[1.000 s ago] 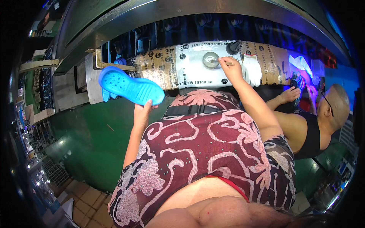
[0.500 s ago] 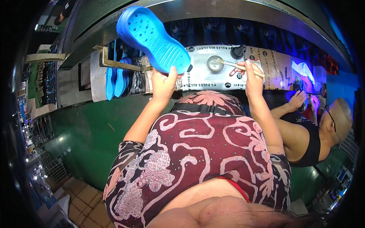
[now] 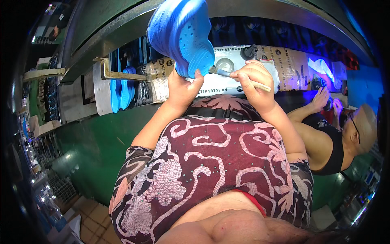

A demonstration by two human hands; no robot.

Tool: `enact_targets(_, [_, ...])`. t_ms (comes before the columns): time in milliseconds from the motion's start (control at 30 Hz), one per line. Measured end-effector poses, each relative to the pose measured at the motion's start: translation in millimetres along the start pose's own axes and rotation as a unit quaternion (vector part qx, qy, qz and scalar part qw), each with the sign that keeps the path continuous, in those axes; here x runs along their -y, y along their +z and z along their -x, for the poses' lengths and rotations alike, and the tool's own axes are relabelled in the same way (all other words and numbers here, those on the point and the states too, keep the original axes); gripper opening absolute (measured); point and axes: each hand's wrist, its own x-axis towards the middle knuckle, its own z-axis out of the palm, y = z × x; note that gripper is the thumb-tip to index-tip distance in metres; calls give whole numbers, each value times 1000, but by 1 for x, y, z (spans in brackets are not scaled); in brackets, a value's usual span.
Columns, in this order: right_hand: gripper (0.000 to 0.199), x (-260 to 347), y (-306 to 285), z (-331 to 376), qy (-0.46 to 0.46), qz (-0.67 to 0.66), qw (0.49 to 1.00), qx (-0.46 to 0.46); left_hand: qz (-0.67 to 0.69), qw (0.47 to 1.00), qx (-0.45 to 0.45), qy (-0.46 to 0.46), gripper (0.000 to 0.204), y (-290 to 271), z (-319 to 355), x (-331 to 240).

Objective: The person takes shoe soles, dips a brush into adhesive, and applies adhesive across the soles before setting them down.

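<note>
My left hand grips a blue shoe sole by its near end, thumb on the rim. The sole is tilted, so its ridged side wall and part of its dotted inner face show. In my right hand is a paintbrush with a pale handle, pinched between thumb and fingers. Its bristles are at the right edge of the sole's near end, touching or very close. Behind the brush, a small round pot stands on the taped work surface, partly hidden by the brush and my hand.
A dark bottle stands beyond the pot. More blue soles lie at left beside a wooden bracket. A metal rail arches across the far side, with dark shoe forms below it. A co-worker sits at right under violet light.
The brush has left the pot and moved left to the sole's near end. My left hand has shifted right, tilting the sole so its side wall shows more.
</note>
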Motion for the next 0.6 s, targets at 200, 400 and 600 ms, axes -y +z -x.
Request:
enact_targets(200, [15, -7, -3, 3, 53, -4, 999, -7, 9, 998, -23, 65, 30, 1, -3, 4])
enact_targets(400, [16, -10, -5, -2, 35, -15, 999, -29, -36, 997, -15, 72, 31, 0, -3, 6])
enact_targets(600, [20, -9, -3, -8, 35, 19, 998, 42, -31, 997, -21, 68, 31, -1, -2, 4])
